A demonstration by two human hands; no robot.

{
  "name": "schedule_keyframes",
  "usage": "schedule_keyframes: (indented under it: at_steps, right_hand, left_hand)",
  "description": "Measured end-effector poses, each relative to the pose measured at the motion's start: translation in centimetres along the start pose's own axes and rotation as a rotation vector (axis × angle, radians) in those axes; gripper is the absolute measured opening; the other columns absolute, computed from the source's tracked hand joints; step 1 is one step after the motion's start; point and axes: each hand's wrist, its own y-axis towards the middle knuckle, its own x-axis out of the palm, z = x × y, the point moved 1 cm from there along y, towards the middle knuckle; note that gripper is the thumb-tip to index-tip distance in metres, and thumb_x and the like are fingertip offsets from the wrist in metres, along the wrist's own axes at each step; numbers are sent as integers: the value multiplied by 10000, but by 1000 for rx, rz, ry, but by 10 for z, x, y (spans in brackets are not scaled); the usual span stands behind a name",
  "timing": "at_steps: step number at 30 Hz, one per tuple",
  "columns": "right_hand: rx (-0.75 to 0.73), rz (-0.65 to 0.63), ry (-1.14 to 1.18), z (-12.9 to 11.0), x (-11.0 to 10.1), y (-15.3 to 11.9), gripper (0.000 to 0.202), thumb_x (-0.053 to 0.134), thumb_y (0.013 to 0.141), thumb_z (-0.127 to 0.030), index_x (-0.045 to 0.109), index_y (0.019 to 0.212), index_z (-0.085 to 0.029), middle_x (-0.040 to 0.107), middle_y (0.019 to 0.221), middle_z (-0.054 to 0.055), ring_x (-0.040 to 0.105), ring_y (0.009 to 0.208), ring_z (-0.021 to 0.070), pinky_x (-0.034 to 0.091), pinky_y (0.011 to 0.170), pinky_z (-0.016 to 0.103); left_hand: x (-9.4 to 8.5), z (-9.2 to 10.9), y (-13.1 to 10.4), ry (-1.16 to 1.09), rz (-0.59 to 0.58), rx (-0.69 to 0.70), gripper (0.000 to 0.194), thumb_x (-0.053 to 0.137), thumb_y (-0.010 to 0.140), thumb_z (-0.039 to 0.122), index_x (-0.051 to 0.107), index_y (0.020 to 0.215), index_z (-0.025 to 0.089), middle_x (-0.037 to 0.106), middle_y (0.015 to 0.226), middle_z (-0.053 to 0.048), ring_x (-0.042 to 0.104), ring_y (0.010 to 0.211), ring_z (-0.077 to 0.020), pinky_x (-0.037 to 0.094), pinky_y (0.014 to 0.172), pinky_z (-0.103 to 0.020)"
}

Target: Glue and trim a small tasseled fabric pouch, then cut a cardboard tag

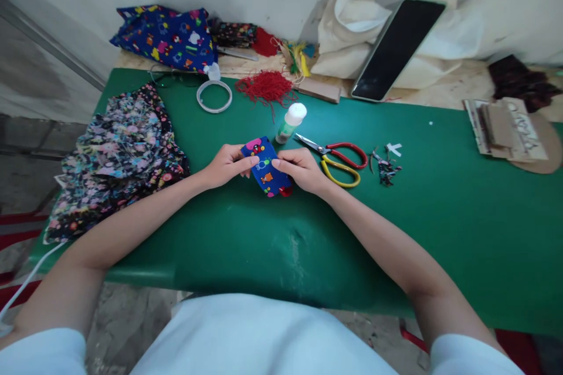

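Both hands work together at the middle of the worktop (417, 234): the left hand (229, 167) grips the left edge of a small blue printed piece (264, 165), and the right hand (303, 171) pinches its right edge, each thumb lying on the upper face. The piece is held tilted above the green surface, with a small red bit (286, 191) at its near right corner; whether that is joined to it or lies behind, I cannot tell. To handle it well, I would judge that even, light pressure from both thumbs matters most, so the print stays smooth and the edges line up without puckering; fingers beneath should back the piece, and the corners deserve the most care. The scissors (326, 150), with one red and one yellow handle, lie just right of the right hand, blades pointing far and left, so elbows and wrists are best kept clear of the tips. As for writing, the white-capped tube (291, 123) standing just beyond the piece bears a green and white label too small to read. Among the card pieces (499, 126) at the far right, one carries dark, letter-like marks that I cannot make out. No brand shows on the dark-screened phone (398, 50) leaning at the far side.
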Motion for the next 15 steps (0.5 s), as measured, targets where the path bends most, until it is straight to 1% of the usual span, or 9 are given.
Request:
schedule_keyframes:
  at_steps: [3,5,7,8,10,12,13,14,15]
  right_hand:
    - [48,120,75,-1,7,-8,505,644,863,-508,425,550,-178,352,548,-56,298,528,69,219,495,242]
    - [63,169,94,-3,11,-16,497,639,865,-499,418,554,-181,344,545,-59,295,528,70,219,490,238]
    - [92,195,124,-7,16,-25,483,640,862,-499,429,564,-182,362,540,-59,320,520,71,240,487,230]
    - [107,203,139,-8,19,-30,471,640,860,-504,446,577,-181,380,539,-59,336,514,72,253,485,227]
    - [134,220,167,-12,23,-40,448,637,857,-516,477,607,-180,408,538,-60,358,499,72,275,479,224]
    - [152,258,186,-13,25,-50,433,629,858,-518,487,628,-181,416,541,-62,358,495,70,280,477,221]
    - [157,285,191,-13,26,-54,432,627,859,-515,477,626,-183,409,544,-64,352,499,70,276,477,219]
    - [159,313,193,-13,26,-57,436,628,858,-510,462,618,-186,398,547,-65,345,504,69,271,479,218]
    - [160,338,194,-13,25,-60,442,630,855,-506,446,609,-188,387,547,-66,335,507,68,265,480,218]
  left_hand:
    - [8,2,-2,69,-21,-22,479,771,703,618,680,663,149,665,530,-3,575,432,-89,426,433,-180]
    - [16,5,-6,99,-25,-39,461,769,724,587,680,627,146,645,491,0,554,413,-78,392,425,-170]
    - [25,9,-12,43,-38,-52,498,710,785,588,640,569,146,593,434,10,509,382,-66,371,415,-170]
    - [30,11,-14,5,-58,-59,512,687,803,591,623,555,147,568,417,17,481,366,-61,358,404,-173]
    - [37,12,-19,-46,-126,-82,489,673,810,583,634,591,147,562,428,24,441,346,-60,329,378,-182]
    - [41,14,-22,-9,-192,-101,442,651,829,544,653,637,145,574,453,23,437,349,-67,315,373,-193]
    - [41,18,-22,49,-193,-89,431,625,847,515,639,623,147,558,448,26,435,358,-70,308,384,-199]
    - [41,25,-23,131,-155,-58,440,585,872,483,603,583,153,523,432,31,429,370,-74,299,400,-206]
    - [40,36,-23,233,-71,3,464,551,889,454,541,529,162,471,416,38,407,383,-73,282,422,-216]
